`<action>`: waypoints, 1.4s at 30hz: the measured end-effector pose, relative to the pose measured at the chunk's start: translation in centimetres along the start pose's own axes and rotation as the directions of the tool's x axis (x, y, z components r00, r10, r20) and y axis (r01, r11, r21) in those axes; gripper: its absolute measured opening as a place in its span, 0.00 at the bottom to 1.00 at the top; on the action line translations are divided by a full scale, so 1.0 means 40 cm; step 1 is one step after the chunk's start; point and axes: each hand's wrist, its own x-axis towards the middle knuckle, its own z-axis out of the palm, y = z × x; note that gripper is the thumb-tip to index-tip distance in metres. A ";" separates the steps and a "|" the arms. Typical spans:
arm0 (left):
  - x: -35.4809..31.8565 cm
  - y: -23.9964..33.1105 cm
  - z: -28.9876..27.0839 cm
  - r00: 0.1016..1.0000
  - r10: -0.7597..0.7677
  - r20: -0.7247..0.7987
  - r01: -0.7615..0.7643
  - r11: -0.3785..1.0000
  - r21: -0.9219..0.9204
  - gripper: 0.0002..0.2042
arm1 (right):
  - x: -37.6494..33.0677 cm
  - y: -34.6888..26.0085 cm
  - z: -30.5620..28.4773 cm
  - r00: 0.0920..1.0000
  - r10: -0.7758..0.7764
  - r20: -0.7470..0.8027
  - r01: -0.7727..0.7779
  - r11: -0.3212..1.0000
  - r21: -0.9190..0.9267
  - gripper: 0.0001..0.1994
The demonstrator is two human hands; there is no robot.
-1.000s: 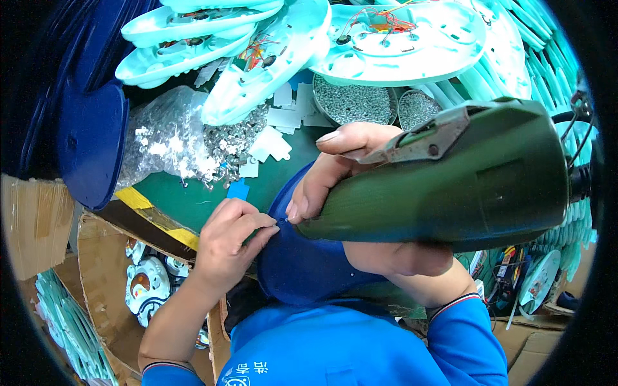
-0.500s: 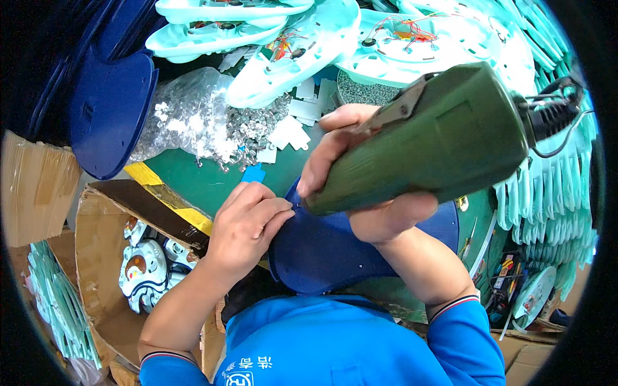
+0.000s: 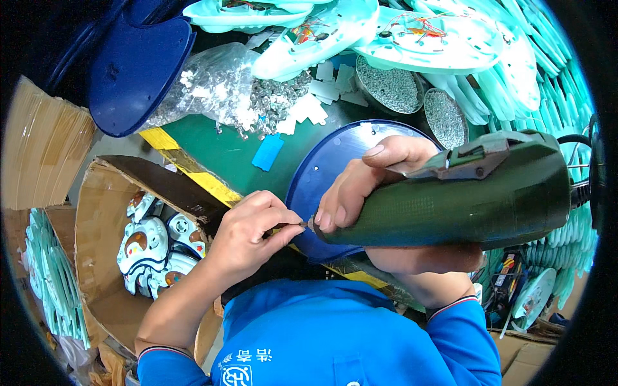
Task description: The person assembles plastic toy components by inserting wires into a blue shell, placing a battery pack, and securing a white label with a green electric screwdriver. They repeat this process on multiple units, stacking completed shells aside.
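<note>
By left hand (image 3: pixel 250 230), small piece (image 3: pixel 304 224) (too tiny to identify) is pinched; by right hand (image 3: pixel 351 193), green power tool (image 3: pixel 450 199) is clasped, tip just beside. Blue panel (image 3: pixel 309 193) is partly hidden below. Piece could be dropped or left hand nicked if tool slips.

Handheld tool (image 3: pixel 444 209) with smooth, low-sheen green casing and scuffed metal clip (image 3: pixel 473 166); glossy blue plastic panel (image 3: pixel 331 154); shiny metal pieces (image 3: pixel 389 87); crinkled clear plastic bag (image 3: pixel 209 74); smooth mint plastic shells (image 3: pixel 283 59); matt cardboard box (image 3: pixel 100 248); blue cloth shirt (image 3: pixel 309 328).
</note>
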 end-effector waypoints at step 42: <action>0.307 -0.019 0.007 0.738 -0.571 0.360 0.522 0.821 0.234 0.19 | -0.522 0.147 -0.683 0.143 -0.412 -0.900 0.265 0.892 -0.366 0.36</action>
